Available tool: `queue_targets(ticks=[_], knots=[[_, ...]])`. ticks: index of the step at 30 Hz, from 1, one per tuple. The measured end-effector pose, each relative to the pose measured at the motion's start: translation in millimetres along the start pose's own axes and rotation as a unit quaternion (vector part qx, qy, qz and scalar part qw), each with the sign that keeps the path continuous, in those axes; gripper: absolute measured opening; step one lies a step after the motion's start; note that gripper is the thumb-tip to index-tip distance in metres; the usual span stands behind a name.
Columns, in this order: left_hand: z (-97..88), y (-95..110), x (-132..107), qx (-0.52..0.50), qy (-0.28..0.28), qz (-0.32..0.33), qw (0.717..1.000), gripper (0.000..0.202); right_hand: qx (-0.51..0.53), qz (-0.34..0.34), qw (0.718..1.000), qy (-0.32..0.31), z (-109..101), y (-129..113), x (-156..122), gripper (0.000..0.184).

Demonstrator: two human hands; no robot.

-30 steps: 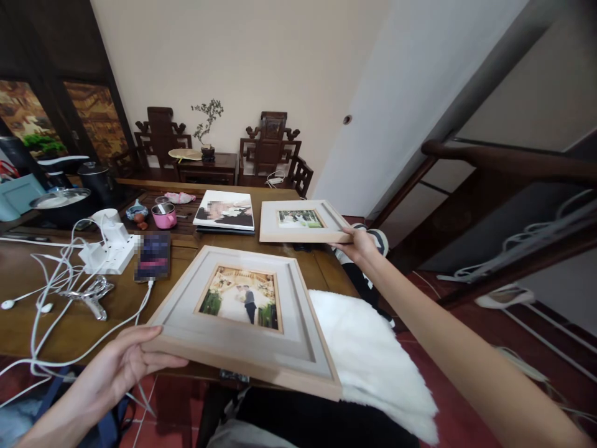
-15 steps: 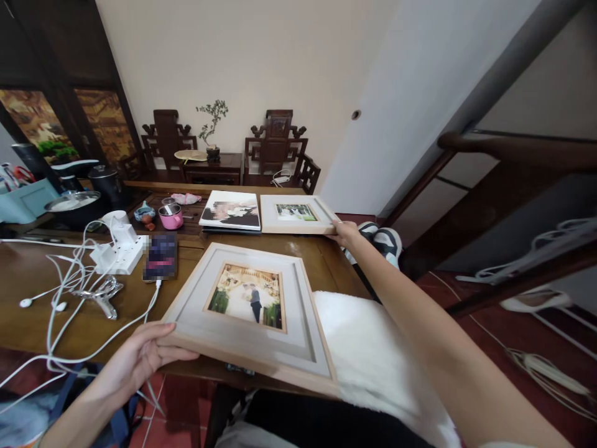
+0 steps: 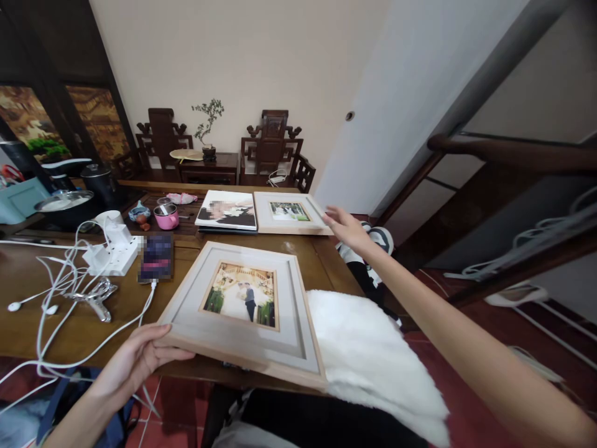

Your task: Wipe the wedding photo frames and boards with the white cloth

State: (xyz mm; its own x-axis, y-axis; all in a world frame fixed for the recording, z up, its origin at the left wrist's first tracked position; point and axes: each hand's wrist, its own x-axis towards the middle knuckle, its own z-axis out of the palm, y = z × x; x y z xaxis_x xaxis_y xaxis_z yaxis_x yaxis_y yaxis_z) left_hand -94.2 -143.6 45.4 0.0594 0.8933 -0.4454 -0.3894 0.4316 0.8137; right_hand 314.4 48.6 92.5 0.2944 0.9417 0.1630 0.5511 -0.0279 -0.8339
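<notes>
- Currently, left hand (image 3: 133,364): grasping near frame (image 3: 245,305) at its lower-left corner.
- Right hand (image 3: 349,231): extended, unclenched; contact unclear.
- Far frame (image 3: 291,213): on table (image 3: 303,255), immediately left of right hand.

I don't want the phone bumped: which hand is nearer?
Left. The left hand grips the near frame, this side of the phone; the right hand is well right of it, by the far frame.

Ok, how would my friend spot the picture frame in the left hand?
Find the brown wooden table. Over its near edge, the left hand holds a corner of the light-wood picture frame. Unlike the similar frame farther back, this one's photo has a golden backdrop.
</notes>
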Motion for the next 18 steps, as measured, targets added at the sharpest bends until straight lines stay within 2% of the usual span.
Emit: queue_targets(ticks=[2, 3, 4, 7, 9, 12, 15, 18], knots=[[-2.0, -0.4, 1.4, -0.005, 0.005, -0.002, 1.0, 0.003, -0.017, -0.072, 0.995, -0.07, -16.4, -5.3, -54.3, 0.018], [-2.4, -0.1, 1.8, -0.008, 0.007, -0.004, 1.0, 0.003, -0.059, -0.174, 0.976, -0.114, -24.8, -5.1, -86.5, 0.018], [-2.2, 0.3, 1.8, -0.011, 0.007, -0.007, 1.0, 0.003, -0.094, -0.254, 0.954, -0.129, -32.4, -3.1, -119.8, 0.021], [1.3, 2.4, 0.8, -0.012, 0.005, -0.02, 1.0, 0.002, -0.157, -0.376, 0.91, -0.076, -46.2, 12.3, -207.8, 0.021], [5.3, 3.7, 0.0, -0.01, 0.012, -0.022, 1.0, 0.002, -0.201, -0.43, 0.876, -0.084, -45.7, 26.1, -242.6, 0.016], [11.7, 4.9, 0.3, -0.009, 0.029, -0.014, 0.999, 0.006, -0.262, -0.465, 0.841, -0.085, -36.1, 42.5, -256.7, 0.014], [15.5, 5.3, 3.4, -0.007, 0.036, -0.006, 0.999, 0.009, -0.292, -0.447, 0.842, -0.071, -28.7, 52.7, -247.2, 0.018], [15.9, 3.6, 8.6, -0.008, 0.012, 0.011, 1.0, 0.011, -0.314, -0.425, 0.848, -0.038, -32.4, 67.8, -235.1, 0.021]])
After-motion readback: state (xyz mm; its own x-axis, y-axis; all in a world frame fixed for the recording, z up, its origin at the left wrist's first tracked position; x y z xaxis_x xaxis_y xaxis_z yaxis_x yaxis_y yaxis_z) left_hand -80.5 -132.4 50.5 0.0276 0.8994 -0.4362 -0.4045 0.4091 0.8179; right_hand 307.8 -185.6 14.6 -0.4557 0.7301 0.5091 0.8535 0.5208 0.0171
